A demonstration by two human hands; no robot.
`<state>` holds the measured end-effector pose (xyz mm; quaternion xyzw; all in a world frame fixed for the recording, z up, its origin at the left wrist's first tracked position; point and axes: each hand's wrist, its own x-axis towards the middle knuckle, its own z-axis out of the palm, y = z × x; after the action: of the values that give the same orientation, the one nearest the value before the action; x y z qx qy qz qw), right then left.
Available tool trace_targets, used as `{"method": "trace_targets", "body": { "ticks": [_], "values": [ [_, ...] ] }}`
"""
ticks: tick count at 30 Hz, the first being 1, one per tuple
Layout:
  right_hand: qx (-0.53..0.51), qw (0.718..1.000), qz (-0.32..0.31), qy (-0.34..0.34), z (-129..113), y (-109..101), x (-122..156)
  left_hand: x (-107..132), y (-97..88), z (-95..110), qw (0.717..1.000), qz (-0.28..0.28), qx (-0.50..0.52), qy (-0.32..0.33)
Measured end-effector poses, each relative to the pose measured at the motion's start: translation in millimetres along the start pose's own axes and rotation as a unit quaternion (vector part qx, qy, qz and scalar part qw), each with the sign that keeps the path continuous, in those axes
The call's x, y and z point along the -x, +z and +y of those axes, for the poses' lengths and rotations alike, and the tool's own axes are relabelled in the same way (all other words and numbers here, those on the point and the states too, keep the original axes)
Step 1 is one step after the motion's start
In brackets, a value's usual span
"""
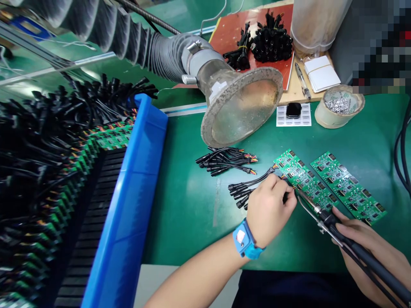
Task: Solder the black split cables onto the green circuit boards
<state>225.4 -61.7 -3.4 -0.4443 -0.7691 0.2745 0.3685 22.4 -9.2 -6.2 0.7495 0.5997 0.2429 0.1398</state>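
My left hand pinches black cable leads against the edge of a green circuit board, and a blue wrist strap circles that wrist. My right hand grips a soldering iron, whose thin tip reaches toward the same board edge, close to my left fingers. The contact point is hidden behind those fingers. A second green circuit board lies beside the first. Loose black connector cables lie above my left hand on the green mat.
A blue bin full of boards with black cables stands to the left. A metal-rimmed fume hood on a ribbed duct hangs over the mat. Behind it are a red board with black connectors, a label sheet, and a round tin.
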Motion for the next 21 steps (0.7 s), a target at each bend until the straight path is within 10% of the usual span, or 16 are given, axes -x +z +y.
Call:
{"method": "trace_targets", "body": {
  "ticks": [17, 21],
  "values": [
    [-0.068, 0.992, -0.031, 0.099, 29, 0, 51, -1, -1.6, 0, 1.000, -0.014, -0.022, 0.006],
    [-0.084, 0.980, 0.126, 0.132, 5, 10, 27, -2, -5.0, -6, 0.997, -0.048, 0.061, 0.020]
  ]
}}
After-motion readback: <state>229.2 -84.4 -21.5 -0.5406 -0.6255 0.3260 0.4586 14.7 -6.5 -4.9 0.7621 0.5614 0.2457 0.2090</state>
